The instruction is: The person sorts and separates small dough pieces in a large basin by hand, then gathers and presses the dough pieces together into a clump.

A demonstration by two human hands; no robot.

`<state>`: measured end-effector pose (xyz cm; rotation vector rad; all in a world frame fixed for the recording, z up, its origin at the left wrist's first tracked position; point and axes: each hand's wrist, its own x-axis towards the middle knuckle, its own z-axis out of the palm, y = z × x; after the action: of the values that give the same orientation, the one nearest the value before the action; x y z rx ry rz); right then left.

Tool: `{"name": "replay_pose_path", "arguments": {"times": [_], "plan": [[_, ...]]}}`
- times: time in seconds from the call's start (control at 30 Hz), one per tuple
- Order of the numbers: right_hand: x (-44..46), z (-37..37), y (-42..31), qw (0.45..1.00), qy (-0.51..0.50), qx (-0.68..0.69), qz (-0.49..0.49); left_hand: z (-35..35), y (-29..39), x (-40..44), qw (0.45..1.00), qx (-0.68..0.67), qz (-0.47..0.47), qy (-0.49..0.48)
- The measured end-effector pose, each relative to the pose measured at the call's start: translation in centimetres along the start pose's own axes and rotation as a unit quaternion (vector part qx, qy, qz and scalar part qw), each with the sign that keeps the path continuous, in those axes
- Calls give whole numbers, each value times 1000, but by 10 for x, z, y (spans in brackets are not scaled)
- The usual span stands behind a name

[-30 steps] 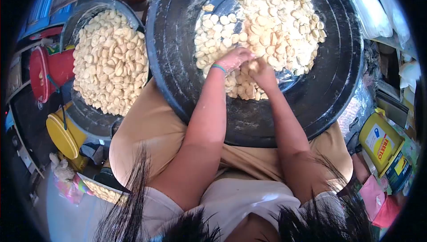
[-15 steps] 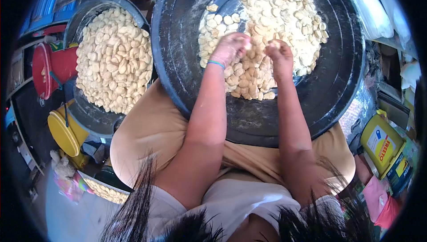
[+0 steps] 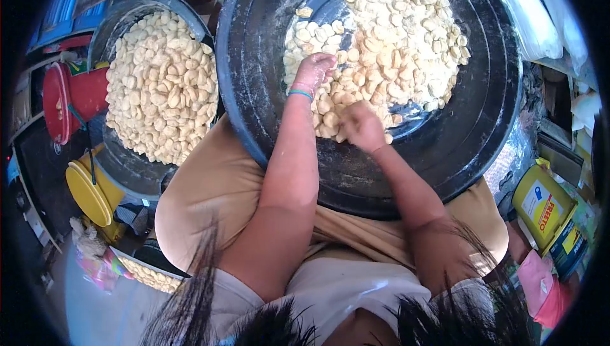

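Observation:
A wide black tub [image 3: 470, 136] rests over my lap, with a heap of pale, flour-dusted flat pieces [image 3: 406, 22] inside. My left hand [image 3: 314, 71], with a teal band at the wrist, is over the left part of the heap. Its fingers are pinched together; whatever is between them is too small to name. Lower and to the right, my right hand [image 3: 362, 125] touches the near edge of the heap with its fingers curled downward. Blur and the hand itself hide what its fingertips hold.
A second dark tub [image 3: 136, 177] at the left holds a tall pile of similar pieces [image 3: 162, 88]. Beside it are a red bucket [image 3: 57, 104] and a yellow bucket [image 3: 89, 193]. A yellow container [image 3: 543, 206] and a pink cloth [image 3: 534, 276] are at the right.
My hands have moved apart. The right one has dropped from mid-heap to its near edge, while the left one has shifted slightly left.

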<state>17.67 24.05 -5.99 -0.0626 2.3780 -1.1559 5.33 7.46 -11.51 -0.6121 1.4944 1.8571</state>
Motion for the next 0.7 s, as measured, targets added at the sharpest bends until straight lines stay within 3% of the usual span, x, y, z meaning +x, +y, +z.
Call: {"name": "replay_pose_path", "arguments": {"times": [0.07,0.1,0.2,0.23,0.27,0.33,0.37,0.43,0.47,0.57,0.7], "plan": [[10,-8,21,986,142,-75,42,3,7,-8,999,20,-33,6],[9,0,34,981,146,-130,21,2,7,-6,999,34,-37,-10],[13,8,49,993,20,-115,16,-3,-3,0,983,71,-103,-136],[17,6,36,992,22,-112,58,4,3,-10,977,92,-118,-150],[25,2,23,992,79,54,83,13,8,-22,975,106,-114,-161],[44,-7,-1,901,180,376,124,26,15,-40,969,132,-105,-181],[57,-6,14,916,256,297,81,27,20,-41,975,79,-101,-184],[67,-33,-11,906,212,344,126,29,25,-43,976,-23,-95,-195],[71,-44,-19,899,192,366,147,26,24,-36,980,-22,-60,-190],[77,-44,-1,862,324,378,91,12,20,-17,985,-56,16,-161],[70,-43,21,837,385,386,47,4,17,-11,963,-263,58,12]]}}
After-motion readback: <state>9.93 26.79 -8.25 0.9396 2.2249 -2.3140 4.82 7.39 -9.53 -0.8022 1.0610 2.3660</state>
